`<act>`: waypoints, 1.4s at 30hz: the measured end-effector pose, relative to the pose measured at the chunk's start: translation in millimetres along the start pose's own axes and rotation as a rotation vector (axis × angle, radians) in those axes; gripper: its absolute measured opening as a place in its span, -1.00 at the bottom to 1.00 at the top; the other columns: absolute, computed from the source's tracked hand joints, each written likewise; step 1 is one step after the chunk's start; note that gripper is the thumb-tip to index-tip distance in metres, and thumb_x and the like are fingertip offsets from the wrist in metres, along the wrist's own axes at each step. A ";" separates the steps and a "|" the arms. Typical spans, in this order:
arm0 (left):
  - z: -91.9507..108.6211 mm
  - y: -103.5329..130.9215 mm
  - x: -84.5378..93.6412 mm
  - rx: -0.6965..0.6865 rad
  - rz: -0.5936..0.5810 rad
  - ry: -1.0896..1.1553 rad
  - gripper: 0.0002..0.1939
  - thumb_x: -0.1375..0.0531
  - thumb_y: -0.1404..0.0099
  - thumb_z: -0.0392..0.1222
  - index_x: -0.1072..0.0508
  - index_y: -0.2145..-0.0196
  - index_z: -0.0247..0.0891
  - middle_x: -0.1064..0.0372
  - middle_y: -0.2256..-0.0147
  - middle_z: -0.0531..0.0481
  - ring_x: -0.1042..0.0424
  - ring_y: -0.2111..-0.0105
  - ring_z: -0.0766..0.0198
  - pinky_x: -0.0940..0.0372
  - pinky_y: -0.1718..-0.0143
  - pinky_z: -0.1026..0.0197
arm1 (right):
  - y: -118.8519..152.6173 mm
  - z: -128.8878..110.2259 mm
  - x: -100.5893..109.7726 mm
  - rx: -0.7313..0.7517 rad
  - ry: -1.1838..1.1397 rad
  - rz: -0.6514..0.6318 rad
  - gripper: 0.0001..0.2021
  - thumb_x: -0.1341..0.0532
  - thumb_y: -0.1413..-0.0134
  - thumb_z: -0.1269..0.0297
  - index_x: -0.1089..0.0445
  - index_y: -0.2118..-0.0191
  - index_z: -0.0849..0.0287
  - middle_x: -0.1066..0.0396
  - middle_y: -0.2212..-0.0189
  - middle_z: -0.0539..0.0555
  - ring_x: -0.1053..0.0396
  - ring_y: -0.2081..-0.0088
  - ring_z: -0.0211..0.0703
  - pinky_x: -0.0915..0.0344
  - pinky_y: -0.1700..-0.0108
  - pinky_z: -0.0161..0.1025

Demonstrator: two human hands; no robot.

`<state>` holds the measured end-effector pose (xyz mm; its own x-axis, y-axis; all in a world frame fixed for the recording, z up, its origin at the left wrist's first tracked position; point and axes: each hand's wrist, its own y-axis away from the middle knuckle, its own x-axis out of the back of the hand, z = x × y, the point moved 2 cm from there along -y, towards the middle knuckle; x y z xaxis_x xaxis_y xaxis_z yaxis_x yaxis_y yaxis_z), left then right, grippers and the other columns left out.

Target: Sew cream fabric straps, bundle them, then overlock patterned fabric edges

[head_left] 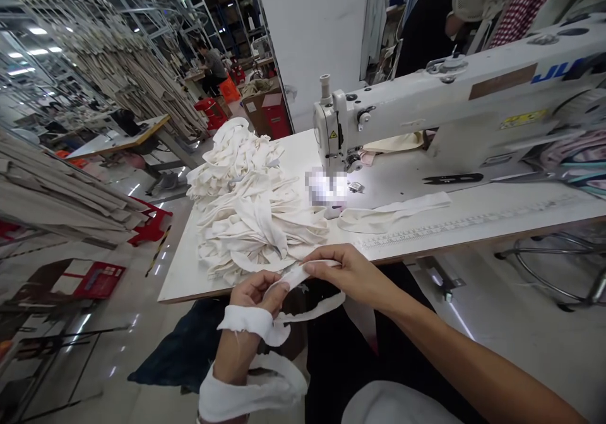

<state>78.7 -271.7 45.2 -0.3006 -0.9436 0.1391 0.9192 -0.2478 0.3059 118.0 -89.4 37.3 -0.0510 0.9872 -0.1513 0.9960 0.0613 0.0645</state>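
Note:
Between my two hands a white fabric strip [296,276] is stretched at the front edge of the table. My left hand [255,290] pinches one part of it between thumb and fingers, with white cloth bands [243,320] looped around the wrist and forearm. My right hand [338,269] grips the strip a little farther right, fingers pressed together. A loop of the strip hangs below, over my lap. Just beyond my hands lies a large tangled pile of cream fabric strips [260,216].
A white sewing machine [398,115] stands at the right, its needle area pixelated. Before it lie a loose strip [395,212], black thread snips [453,178] and a ruler scale [454,222] along the table edge [182,266]. Fabric hangs on racks at the left; a person sits far back.

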 end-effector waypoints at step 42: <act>-17.9 10.6 -2.2 -0.388 -0.269 -0.030 -0.20 -0.50 0.22 0.09 -0.51 -0.02 -0.11 -0.48 0.26 -0.15 -0.41 0.52 0.29 -0.15 0.71 0.37 | -106.1 -14.5 -28.7 0.342 0.344 0.371 -0.79 -0.29 -0.07 0.16 -0.38 0.43 0.18 -0.34 0.49 -0.01 -0.25 0.42 -0.22 -0.17 0.33 -0.25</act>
<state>93.7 -276.2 31.3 -0.5432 -0.8291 0.1324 0.8329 -0.5520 -0.0393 12.7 -122.1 49.1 0.3404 0.9279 0.1519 0.9158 -0.2905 -0.2775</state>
